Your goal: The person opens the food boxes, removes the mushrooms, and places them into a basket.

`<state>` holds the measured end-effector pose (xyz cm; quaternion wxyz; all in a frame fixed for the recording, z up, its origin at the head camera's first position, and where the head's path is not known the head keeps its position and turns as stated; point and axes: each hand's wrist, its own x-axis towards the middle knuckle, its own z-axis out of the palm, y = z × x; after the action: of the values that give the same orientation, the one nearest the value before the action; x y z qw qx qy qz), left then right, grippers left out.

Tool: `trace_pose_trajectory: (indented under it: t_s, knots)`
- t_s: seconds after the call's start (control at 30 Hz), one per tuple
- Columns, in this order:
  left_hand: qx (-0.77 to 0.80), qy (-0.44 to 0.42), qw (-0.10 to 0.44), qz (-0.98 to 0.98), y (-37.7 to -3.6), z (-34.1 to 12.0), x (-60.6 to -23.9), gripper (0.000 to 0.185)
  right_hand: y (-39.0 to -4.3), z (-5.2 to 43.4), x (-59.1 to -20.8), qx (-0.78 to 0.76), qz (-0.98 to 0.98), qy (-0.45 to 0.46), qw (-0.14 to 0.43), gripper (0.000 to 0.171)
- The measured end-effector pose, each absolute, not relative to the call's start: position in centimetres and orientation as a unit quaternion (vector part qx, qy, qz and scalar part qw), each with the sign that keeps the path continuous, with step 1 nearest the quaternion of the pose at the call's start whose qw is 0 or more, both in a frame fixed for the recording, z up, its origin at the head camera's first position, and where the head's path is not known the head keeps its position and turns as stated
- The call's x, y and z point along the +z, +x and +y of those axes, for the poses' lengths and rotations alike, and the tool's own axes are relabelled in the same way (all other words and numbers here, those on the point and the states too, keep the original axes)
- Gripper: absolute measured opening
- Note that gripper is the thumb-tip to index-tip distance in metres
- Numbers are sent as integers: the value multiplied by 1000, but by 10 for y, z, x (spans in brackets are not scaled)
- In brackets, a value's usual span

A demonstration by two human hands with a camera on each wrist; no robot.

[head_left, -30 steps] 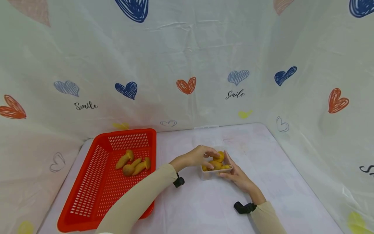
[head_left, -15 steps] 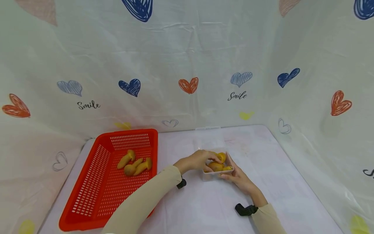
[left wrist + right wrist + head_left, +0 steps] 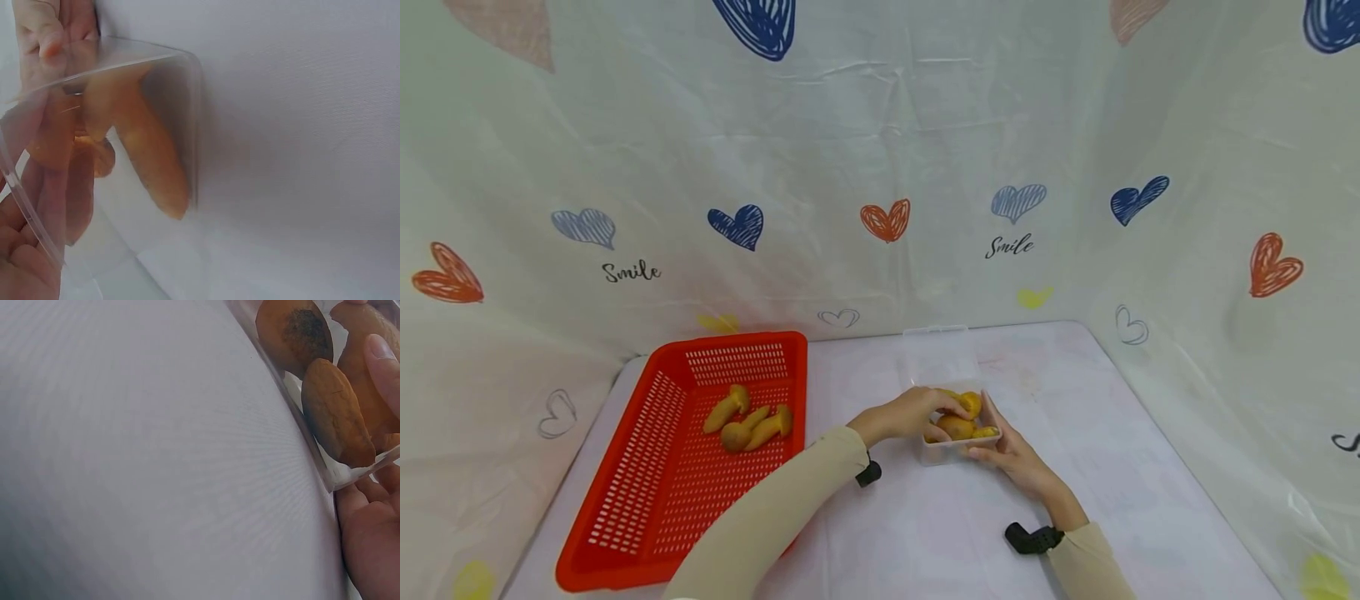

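A clear plastic box (image 3: 946,454) with several yellow-brown mushrooms (image 3: 957,428) in it stands on the white table, its lid lying open behind. My left hand (image 3: 913,415) reaches over the left side into the box, thumb and fingers bent round a mushroom there; the fingers partly hide it. Against the box's right side is my right hand (image 3: 1011,454), its thumb at the front corner, gripping the box. Through the clear wall in the left wrist view, a long mushroom (image 3: 150,150) shows. Two rounded mushroom pieces (image 3: 334,412) lie against the wall in the right wrist view.
A red perforated basket (image 3: 625,467) stands at the left with 3 mushrooms (image 3: 763,429) in it. The transparent lid (image 3: 940,350) lies behind the box. A white sheet printed with hearts (image 3: 887,221) hangs behind the table.
My left hand has lowered into the box and its fingers have closed in round a mushroom. The right hand keeps its grip on the box. The head view has shifted slightly.
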<state>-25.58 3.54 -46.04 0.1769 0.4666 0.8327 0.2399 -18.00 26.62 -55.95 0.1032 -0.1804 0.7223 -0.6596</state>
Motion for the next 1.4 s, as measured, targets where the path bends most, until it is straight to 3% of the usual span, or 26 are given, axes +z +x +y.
trace_pose_trajectory:
  t_s: [0.6, 0.93, 1.4]
  knots:
    - [311, 467, 209, 801, -256, 35, -451, 48, -183, 267, -557, -649, 730, -184, 108, 96]
    - [404, 451, 224, 764, -258, 28, -425, 47, -183, 269, -559, -649, 730, -182, 111, 95]
    - [461, 408, 169, 770, -257, -20, -390, 47, -184, 267, -558, -639, 742, -182, 94, 94]
